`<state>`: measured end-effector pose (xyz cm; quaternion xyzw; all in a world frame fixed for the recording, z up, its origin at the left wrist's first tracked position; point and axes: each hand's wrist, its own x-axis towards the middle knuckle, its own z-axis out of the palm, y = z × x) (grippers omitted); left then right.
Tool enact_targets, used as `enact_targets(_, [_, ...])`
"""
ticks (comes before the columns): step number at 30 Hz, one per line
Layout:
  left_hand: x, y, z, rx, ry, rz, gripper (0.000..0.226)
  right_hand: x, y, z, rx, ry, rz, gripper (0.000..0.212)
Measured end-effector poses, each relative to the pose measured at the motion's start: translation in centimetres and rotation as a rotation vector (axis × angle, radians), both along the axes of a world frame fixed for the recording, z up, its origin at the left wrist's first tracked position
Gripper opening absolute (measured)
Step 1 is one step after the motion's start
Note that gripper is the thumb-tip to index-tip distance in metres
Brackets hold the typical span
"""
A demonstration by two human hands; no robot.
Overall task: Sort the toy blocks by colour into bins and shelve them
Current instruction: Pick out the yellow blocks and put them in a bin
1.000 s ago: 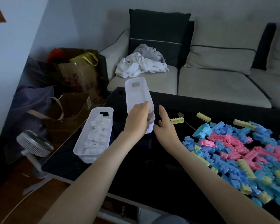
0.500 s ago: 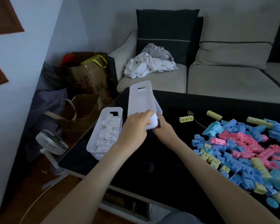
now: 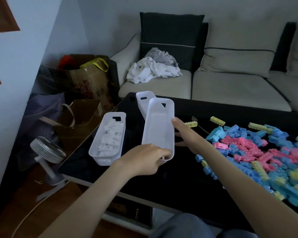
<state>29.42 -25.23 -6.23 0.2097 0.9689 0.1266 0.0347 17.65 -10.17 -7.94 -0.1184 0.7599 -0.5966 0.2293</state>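
My left hand (image 3: 143,160) grips the near end of an empty white bin (image 3: 158,127), which is raised and tilted above the black table (image 3: 170,182). My right hand (image 3: 186,134) holds the bin's right side, thumb on the rim. Just behind it a second empty white bin (image 3: 142,100) stands on the table. To the left, a third bin (image 3: 93,148) holds white blocks (image 3: 110,138). A heap of blue, pink and yellow blocks (image 3: 256,152) covers the table's right side, with two loose yellow blocks (image 3: 217,120) beyond it.
A beige sofa (image 3: 230,86) with crumpled clothes (image 3: 153,71) stands behind the table. Paper bags (image 3: 83,79) and a small white fan (image 3: 46,152) sit on the floor to the left, by the wall.
The empty bin has come off the one it was nested with and moved toward me. My right hand shifted from the bin's near end to its right side.
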Motion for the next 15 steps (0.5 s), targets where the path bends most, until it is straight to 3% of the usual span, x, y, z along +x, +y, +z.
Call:
enact_targets(4, [-0.3,0.2,0.5,0.008,-0.077,-0.009,0.022,1.5,0.1,0.1,-0.062,-0.006,-0.034,0.046])
enact_targets(9, [-0.4,-0.9,0.7,0.105,-0.314,-0.022,0.028,2.2,0.0,-0.4,0.066,-0.092,-0.125,0.072])
enact_targets(12, [0.1,-1.5,0.6,0.234,-0.465,0.035,0.03,2.8,-0.1,-1.1,0.171,-0.077,-0.065,0.065])
enact_targets(15, [-0.3,-1.7,0.3,0.324,-0.371,0.207,0.037,3.4,-0.8,-1.3,0.147,-0.083,-0.032,0.054])
